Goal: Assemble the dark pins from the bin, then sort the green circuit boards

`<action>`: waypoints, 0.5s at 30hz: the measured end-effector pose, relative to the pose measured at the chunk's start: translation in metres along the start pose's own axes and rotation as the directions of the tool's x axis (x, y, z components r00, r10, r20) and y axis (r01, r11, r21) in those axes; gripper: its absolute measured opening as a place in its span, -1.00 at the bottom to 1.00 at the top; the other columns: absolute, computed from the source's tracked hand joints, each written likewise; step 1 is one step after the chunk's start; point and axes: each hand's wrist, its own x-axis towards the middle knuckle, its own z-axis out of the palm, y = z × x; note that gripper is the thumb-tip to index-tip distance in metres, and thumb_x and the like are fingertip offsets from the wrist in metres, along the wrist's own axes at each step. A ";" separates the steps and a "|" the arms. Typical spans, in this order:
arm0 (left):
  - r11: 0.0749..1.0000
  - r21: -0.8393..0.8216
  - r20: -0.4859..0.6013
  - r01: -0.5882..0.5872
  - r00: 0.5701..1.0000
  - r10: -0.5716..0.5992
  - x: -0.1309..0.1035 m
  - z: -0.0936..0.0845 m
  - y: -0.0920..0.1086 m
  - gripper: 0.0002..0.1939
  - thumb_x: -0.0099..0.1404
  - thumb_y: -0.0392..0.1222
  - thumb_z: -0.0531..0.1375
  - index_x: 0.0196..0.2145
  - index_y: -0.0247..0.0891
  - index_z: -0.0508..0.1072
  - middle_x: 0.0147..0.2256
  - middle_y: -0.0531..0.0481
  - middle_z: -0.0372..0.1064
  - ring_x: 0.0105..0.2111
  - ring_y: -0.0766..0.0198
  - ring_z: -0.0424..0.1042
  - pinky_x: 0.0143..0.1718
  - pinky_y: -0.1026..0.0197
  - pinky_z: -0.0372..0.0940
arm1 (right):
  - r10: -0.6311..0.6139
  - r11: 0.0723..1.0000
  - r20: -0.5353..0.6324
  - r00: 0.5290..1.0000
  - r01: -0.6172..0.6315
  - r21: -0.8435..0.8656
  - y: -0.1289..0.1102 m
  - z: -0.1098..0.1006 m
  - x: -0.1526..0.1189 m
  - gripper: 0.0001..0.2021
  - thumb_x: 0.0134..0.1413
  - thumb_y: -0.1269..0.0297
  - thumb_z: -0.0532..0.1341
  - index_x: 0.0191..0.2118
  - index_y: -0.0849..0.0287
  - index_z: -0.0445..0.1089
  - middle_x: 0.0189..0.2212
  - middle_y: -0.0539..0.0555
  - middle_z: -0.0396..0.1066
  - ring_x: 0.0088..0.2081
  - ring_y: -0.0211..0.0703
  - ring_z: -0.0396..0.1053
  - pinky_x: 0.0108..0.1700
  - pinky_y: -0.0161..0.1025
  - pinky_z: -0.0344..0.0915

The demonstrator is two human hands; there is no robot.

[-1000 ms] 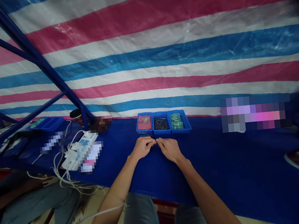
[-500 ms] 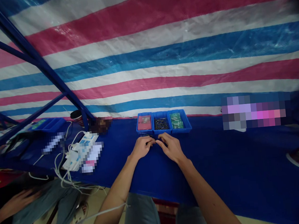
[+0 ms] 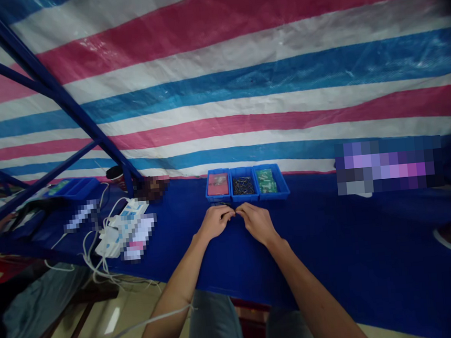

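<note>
My left hand (image 3: 216, 221) is closed in a pinch just in front of the blue bins. Fingertip to fingertip with it, my right hand (image 3: 256, 220) is pinched as well. Whatever is between the fingers is too small to make out. Right behind my hands stand three bins in a row. The left bin (image 3: 218, 198) holds something flat and pink, and the middle bin (image 3: 245, 197) many thin dark metal pieces that look like screws or pins. In the right bin (image 3: 285, 189) lie small green boards, perhaps circuit boards.
A white power strip (image 3: 115, 236) with tangled white cables lies on the blue table (image 3: 335, 249) to my left. Beyond it are a blue tray (image 3: 77, 188), a dark cup (image 3: 115, 174) and a slanted blue frame. A striped sheet hangs behind. Another person's leg (image 3: 40, 306) shows at lower left.
My right fingers have drawn together and moved slightly toward the left fingertips. The left hand has hardly moved. The other person's hand has left the view, and their leg has shifted left.
</note>
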 end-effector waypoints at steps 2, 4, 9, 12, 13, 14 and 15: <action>1.000 0.009 0.000 0.000 1.000 0.000 0.000 0.001 0.000 -0.70 0.44 -0.20 0.06 -0.34 -0.28 0.55 -0.39 -0.03 0.48 -0.36 0.28 0.43 -0.25 0.28 0.26 | 0.006 1.000 0.004 1.000 -0.006 -0.029 0.000 0.000 0.000 -0.78 0.37 0.30 0.04 -0.21 0.08 0.43 -0.26 0.04 0.51 -0.27 -0.16 0.47 -0.28 -0.31 0.18; 1.000 0.013 0.002 -0.004 1.000 0.004 0.000 0.001 0.000 -0.70 0.43 -0.20 0.07 -0.35 -0.27 0.56 -0.39 -0.03 0.48 -0.35 0.28 0.44 -0.25 0.29 0.26 | 0.012 0.999 0.008 1.000 -0.011 -0.052 0.000 0.001 0.000 -0.78 0.38 0.31 0.03 -0.21 0.08 0.42 -0.26 0.04 0.51 -0.27 -0.16 0.46 -0.29 -0.30 0.16; 1.000 0.012 0.004 -0.015 1.000 0.015 0.000 0.001 0.001 -0.72 0.43 -0.22 0.07 -0.33 -0.26 0.56 -0.38 -0.03 0.49 -0.34 0.28 0.45 -0.24 0.29 0.26 | 0.023 0.996 0.019 1.000 -0.022 -0.083 -0.001 0.001 0.000 -0.76 0.39 0.31 0.00 -0.25 0.10 0.38 -0.29 0.04 0.50 -0.29 -0.17 0.45 -0.32 -0.30 0.11; 1.000 0.011 0.009 -0.017 1.000 0.017 0.000 0.001 0.001 -0.71 0.43 -0.21 0.07 -0.32 -0.26 0.57 -0.39 -0.03 0.49 -0.35 0.28 0.44 -0.24 0.29 0.27 | 0.034 0.994 0.007 0.999 -0.033 -0.105 -0.002 0.002 0.000 -0.73 0.41 0.26 -0.02 -0.30 0.12 0.36 -0.35 0.04 0.49 -0.33 -0.18 0.44 -0.34 -0.30 0.08; 1.000 0.010 0.011 -0.019 1.000 0.018 0.001 0.001 0.001 -0.72 0.43 -0.21 0.07 -0.32 -0.26 0.57 -0.39 -0.03 0.49 -0.36 0.28 0.44 -0.23 0.29 0.27 | 0.036 0.993 0.001 0.999 -0.035 -0.115 -0.002 0.002 0.000 -0.71 0.41 0.25 -0.02 -0.33 0.12 0.34 -0.37 0.04 0.48 -0.35 -0.18 0.43 -0.36 -0.29 0.06; 1.000 0.009 0.011 -0.020 1.000 0.020 0.001 0.002 0.001 -0.72 0.43 -0.21 0.08 -0.32 -0.26 0.57 -0.38 -0.02 0.49 -0.36 0.28 0.44 -0.23 0.29 0.27 | 0.036 0.991 -0.002 0.999 -0.036 -0.125 -0.002 0.002 0.001 -0.70 0.41 0.23 -0.02 -0.35 0.13 0.33 -0.39 0.03 0.48 -0.37 -0.19 0.43 -0.37 -0.29 0.04; 1.000 0.009 0.011 -0.022 1.000 0.022 0.000 0.002 0.000 -0.73 0.43 -0.21 0.08 -0.31 -0.26 0.57 -0.38 -0.02 0.49 -0.36 0.29 0.44 -0.23 0.29 0.27 | 0.036 0.990 -0.005 0.999 -0.036 -0.136 -0.002 0.002 0.001 -0.69 0.42 0.23 -0.01 -0.37 0.13 0.32 -0.41 0.03 0.48 -0.38 -0.20 0.42 -0.38 -0.28 0.02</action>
